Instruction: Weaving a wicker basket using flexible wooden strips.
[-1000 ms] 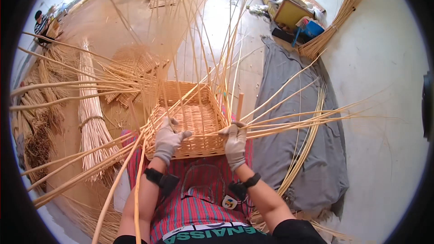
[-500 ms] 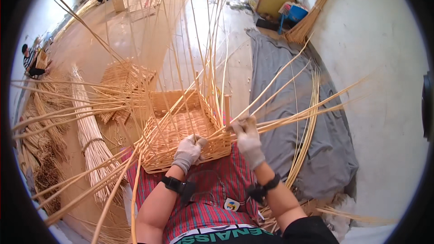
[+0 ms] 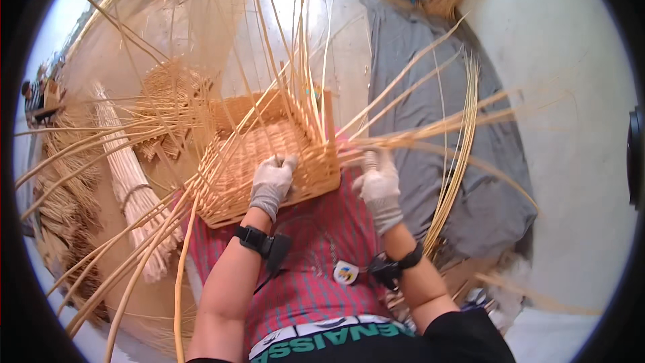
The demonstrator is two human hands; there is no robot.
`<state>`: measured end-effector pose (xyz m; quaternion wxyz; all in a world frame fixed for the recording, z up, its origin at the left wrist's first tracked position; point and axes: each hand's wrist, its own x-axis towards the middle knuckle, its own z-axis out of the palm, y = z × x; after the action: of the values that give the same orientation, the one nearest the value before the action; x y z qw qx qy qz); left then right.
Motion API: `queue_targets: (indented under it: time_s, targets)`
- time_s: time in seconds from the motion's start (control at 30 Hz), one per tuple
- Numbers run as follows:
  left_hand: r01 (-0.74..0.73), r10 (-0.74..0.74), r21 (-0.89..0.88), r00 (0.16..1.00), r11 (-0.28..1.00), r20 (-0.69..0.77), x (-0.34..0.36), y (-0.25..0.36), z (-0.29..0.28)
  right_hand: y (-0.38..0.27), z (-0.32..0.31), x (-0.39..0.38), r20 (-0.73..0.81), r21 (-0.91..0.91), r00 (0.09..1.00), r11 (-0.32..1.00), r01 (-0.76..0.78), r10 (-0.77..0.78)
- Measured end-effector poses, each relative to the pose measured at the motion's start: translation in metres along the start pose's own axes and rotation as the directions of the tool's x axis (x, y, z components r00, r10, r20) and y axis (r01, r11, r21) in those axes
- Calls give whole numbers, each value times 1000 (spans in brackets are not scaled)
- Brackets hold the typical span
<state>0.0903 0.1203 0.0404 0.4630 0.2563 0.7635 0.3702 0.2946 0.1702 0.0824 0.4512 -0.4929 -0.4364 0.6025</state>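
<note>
Basket (image 3: 313,173) sits on lap at twelve o'clock, side-weaving apparently in hand: left hand (image 3: 273,179), fingers curled on basket's six-o'clock wall; right hand (image 3: 379,183), finger closure unclear, beside three-o'clock rods (image 3: 403,138), likely needing a firm corner bend next.

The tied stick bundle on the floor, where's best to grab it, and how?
Probably grip the bundle around its tie, coming from above: it lies on its side, the tie cinches it near the middle, and its near end spreads wide.
</note>
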Motion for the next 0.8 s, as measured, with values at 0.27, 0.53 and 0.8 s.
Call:
queue_targets:
  time_s: [0.27,0.53,0.8]
  targets:
    - [-373,627,782,779,499,-28,-97,-118,-133,33,120,-60,638,-259,768,926,277,-51]
    - [-322,651,739,732,591,-201,-80,-173,-153,105,291,10,44,-612,895,721,-326,443]
    - [-184,546,726,782,662,-299,-93,-161,-149,120,287,17,274,-259,749,796,-546,603]
